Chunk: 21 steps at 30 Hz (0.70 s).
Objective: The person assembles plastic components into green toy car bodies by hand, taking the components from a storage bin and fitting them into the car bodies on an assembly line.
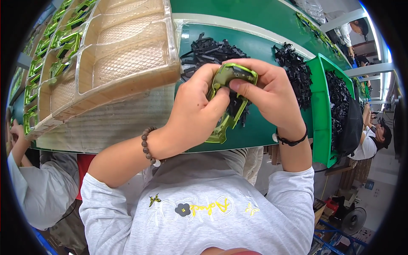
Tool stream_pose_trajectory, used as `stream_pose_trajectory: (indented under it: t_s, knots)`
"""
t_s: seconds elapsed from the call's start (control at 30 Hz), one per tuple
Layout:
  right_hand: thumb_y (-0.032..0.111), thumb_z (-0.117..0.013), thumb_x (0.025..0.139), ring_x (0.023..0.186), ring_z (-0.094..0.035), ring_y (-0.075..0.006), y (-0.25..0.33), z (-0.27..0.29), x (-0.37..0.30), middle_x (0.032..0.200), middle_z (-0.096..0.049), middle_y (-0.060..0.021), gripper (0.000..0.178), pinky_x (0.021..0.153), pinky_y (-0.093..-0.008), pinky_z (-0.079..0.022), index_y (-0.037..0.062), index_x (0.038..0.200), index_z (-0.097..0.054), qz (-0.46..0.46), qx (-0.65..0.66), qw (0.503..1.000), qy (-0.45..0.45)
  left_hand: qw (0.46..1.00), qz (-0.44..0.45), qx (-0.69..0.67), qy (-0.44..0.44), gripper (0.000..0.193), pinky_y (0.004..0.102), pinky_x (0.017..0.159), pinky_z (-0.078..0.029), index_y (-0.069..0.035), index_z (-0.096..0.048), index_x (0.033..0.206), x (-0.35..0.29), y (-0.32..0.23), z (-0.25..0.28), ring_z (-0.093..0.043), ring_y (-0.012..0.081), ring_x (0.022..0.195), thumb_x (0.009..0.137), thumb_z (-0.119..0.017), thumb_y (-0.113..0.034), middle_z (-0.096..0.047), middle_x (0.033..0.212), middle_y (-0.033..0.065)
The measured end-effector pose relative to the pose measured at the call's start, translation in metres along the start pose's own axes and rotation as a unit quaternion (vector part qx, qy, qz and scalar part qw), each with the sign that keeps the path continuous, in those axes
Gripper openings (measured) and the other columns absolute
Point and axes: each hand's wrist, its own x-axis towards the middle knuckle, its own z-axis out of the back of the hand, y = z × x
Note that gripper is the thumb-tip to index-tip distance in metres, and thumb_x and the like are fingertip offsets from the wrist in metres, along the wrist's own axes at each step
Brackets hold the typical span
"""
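Note:
Between both my hands is a shiny green plastic frame (225, 127) with a dark inner part at its upper end, held over the near edge of the green table. My left hand (197, 104) is closed round its left side, the thumb pressed onto the middle. On the upper right side my right hand (270, 91) grips it, with the thumb on the dark part. Right behind my hands lies a heap of small black plastic parts (212, 51). Another heap of black parts (293, 68) lies to the right. The frame's underside is hidden by my fingers.
On the left stands a tan divided tray (127, 87), its far-left compartments filled with green frames (63, 46). A green crate (323, 114) of black parts stands at the right. A co-worker's hand (16, 131) shows at far left; other people sit on the right.

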Motion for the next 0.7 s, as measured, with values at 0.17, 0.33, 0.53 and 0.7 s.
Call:
stream_pose_trajectory:
  t_s: [0.17,0.33,0.53,0.7]
  knots:
    - [-0.007,-0.058,0.083,0.088,-0.058,-0.0083,-0.003,-0.002,-0.002,0.097,-0.065,-0.0049,0.025,0.077,-0.0217,-0.048,-0.0046,0.107,-0.062,-0.032,0.052,0.998,0.002,0.999,-0.022,0.046,0.009,0.020,0.0224,0.055,-0.039,0.000,-0.054,0.104,-0.004,0.003,0.004,-0.046,0.0046,0.063,0.084,-0.052,-0.003,-0.056,0.072,0.0031]
    - [-0.004,-0.058,0.084,0.086,-0.058,-0.0078,-0.015,-0.003,-0.003,0.098,-0.065,-0.0046,0.026,0.076,-0.0214,-0.048,-0.0037,0.110,-0.061,-0.056,0.083,0.995,0.008,0.998,0.054,0.035,0.018,0.017,0.0217,0.055,-0.040,0.000,-0.054,0.101,-0.005,0.003,0.005,-0.047,0.0039,0.064,0.085,-0.053,-0.003,-0.056,0.075,0.0014]
    - [0.009,-0.059,0.088,0.083,-0.059,-0.0078,-0.002,0.000,-0.003,0.097,-0.066,-0.0058,0.027,0.072,-0.0226,-0.049,-0.0026,0.113,-0.060,-0.023,-0.041,0.999,-0.012,0.995,0.087,-0.034,0.033,0.016,0.0192,0.058,-0.042,-0.001,-0.052,0.101,0.003,0.001,0.007,-0.050,0.0026,0.070,0.086,-0.054,-0.003,-0.056,0.084,-0.0002]
    - [0.012,-0.062,0.085,0.063,-0.064,-0.0144,0.008,0.000,-0.001,0.081,-0.068,-0.0133,0.021,0.058,-0.0242,-0.049,0.0020,0.103,-0.066,0.127,-0.291,0.946,-0.066,0.994,0.092,-0.038,0.033,0.015,0.0188,0.068,-0.042,0.000,-0.053,0.102,0.004,-0.001,0.004,-0.051,0.0032,0.079,0.087,-0.054,-0.003,-0.057,0.090,-0.0005]
